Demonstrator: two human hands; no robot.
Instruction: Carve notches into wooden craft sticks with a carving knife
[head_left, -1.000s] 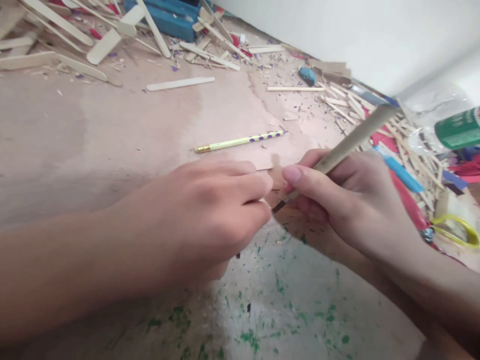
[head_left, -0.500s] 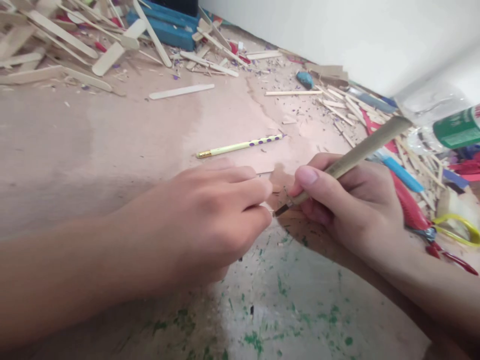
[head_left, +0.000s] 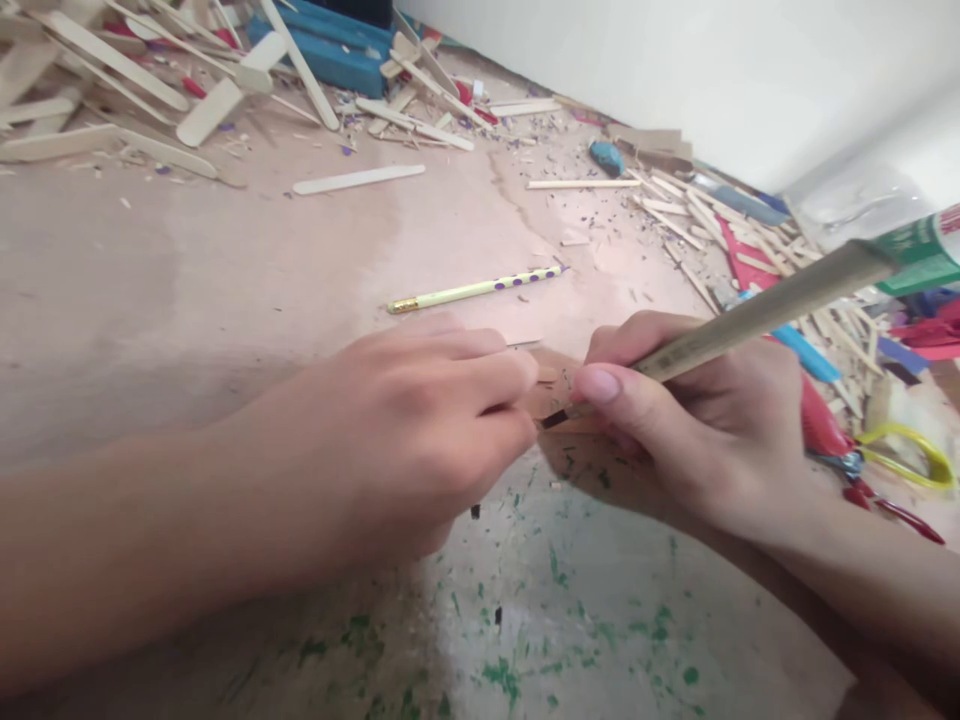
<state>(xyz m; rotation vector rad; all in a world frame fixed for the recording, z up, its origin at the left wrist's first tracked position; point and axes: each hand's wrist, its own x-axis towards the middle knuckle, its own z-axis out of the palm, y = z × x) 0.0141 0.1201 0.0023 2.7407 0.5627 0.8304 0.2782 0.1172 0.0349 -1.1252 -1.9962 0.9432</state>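
Note:
My right hand is closed round the tan handle of a craft knife. Its short dark blade points down and left, with the tip beside my left fingertips. My left hand is closed and rests low over the table, its fingers curled together; whatever they pinch or press is hidden beneath them. A small piece of wood shows between the two hands. Just beyond my left hand lies a pale pencil with purple dots.
Craft sticks are heaped at the far left by a blue tool. One stick lies alone. At right are wood strips, red-handled pliers, yellow-handled scissors and a green-labelled bottle. Green paint marks the table.
The knife handle has tipped lower and to the right, while its blade stays by my left fingertips. My left hand has barely moved. The whole view has shifted slightly.

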